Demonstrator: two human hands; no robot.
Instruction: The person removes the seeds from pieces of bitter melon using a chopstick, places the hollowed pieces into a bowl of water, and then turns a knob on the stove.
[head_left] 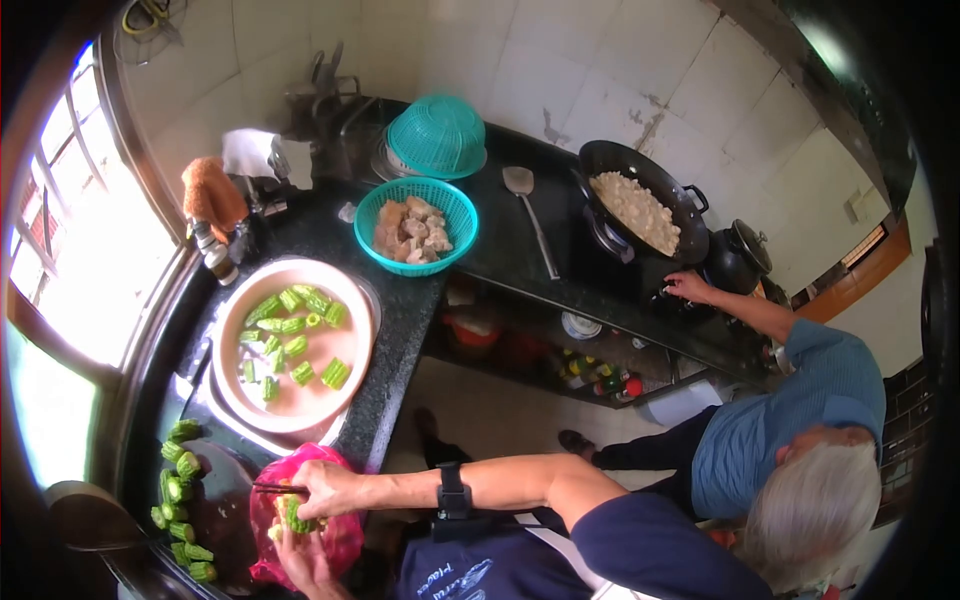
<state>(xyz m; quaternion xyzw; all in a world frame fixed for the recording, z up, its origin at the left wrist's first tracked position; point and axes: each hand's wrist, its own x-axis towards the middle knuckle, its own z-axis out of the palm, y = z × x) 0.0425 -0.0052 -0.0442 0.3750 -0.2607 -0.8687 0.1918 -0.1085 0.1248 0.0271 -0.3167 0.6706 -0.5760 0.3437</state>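
My right hand, with a dark band on the wrist, is closed around dark chopsticks. Just below it, my left hand grips a green piece of bitter melon. Both hands are over a pink basket, whose contents are mostly hidden by my hands. To their left, several cut bitter melon sections lie along a dark board. Farther ahead, more bitter melon pieces sit in a wide pale basin at the sink.
A teal basket holds pale meat chunks, with another teal basket upside down behind it. A spatula lies on the counter beside a wok of pale food. At right, another person reaches to the stove front. Bottles stand below.
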